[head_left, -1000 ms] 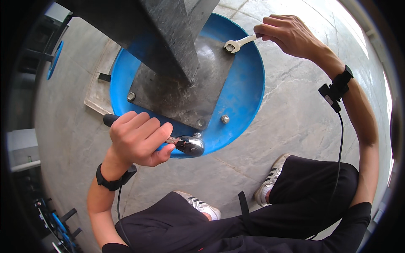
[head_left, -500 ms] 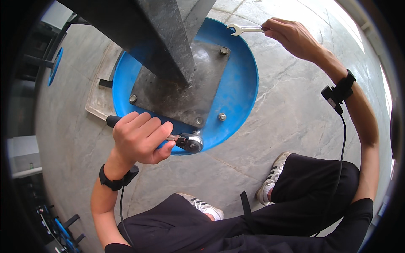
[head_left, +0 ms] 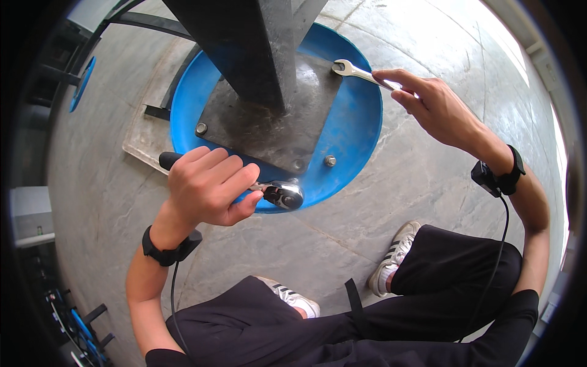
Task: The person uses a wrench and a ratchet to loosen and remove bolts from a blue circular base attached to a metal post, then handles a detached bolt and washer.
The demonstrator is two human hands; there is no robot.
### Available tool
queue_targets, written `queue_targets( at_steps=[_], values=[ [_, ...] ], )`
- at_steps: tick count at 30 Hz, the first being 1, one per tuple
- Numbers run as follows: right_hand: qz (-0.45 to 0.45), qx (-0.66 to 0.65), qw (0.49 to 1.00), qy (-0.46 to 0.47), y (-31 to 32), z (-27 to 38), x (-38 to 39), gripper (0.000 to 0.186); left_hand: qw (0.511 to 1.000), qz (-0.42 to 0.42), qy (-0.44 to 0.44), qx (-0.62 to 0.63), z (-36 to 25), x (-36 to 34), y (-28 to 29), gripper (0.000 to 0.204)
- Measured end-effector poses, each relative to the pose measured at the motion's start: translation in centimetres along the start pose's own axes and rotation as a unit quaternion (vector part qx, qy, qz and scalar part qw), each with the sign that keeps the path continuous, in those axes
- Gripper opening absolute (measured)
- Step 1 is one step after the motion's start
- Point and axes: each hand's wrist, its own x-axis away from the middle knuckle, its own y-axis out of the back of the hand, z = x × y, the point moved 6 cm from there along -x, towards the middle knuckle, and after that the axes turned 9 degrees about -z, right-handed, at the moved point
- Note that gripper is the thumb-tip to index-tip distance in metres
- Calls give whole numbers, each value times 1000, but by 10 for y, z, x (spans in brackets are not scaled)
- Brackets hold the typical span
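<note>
No readable lettering, numbers or signs here: silver open-ended metal wrench [head_left: 356,71], no legible word; black-handled chrome metal ratchet [head_left: 286,195], nothing legible either.

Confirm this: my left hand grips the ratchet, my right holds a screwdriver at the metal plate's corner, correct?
Not quite: the head view shows your right hand holding an open-ended wrench, not a screwdriver, there; your left hand does grip the ratchet.

ratchet handle [head_left: 169,160] mostly hidden inside left hand [head_left: 211,186]; dark post [head_left: 244,49] cut off by top edge.
</note>
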Motion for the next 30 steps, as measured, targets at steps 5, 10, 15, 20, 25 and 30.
queue_targets(
  at_steps=[5, 10, 15, 20, 25, 30],
  values=[
    [-5, 22, 1000, 16, 2, 18, 1, 31, 1000, 3, 5, -3, 1, 0, -1, 25],
    [-12, 18, 999, 30, -2, 23, 2, 31, 1000, 2, 6, -1, 1, 0, 0, 24],
    [31, -15, 999, 11, -3, 34, 4, 28, 1000, 8, 5, -4, 0, 0, 1, 23],
    [13, -211, 969, -129, 14, 6, 3, 34, 1000, 4, 3, -7, 0, 0, 1, 22],
    [-128, -314, 933, -119, 36, -17, -5, 30, 1000, 4, 3, -12, -1, 0, 1, 23],
    [-187, -427, 872, -149, 45, -22, -12, 31, 1000, 7, 4, -11, -1, 0, 2, 23]
  ],
)
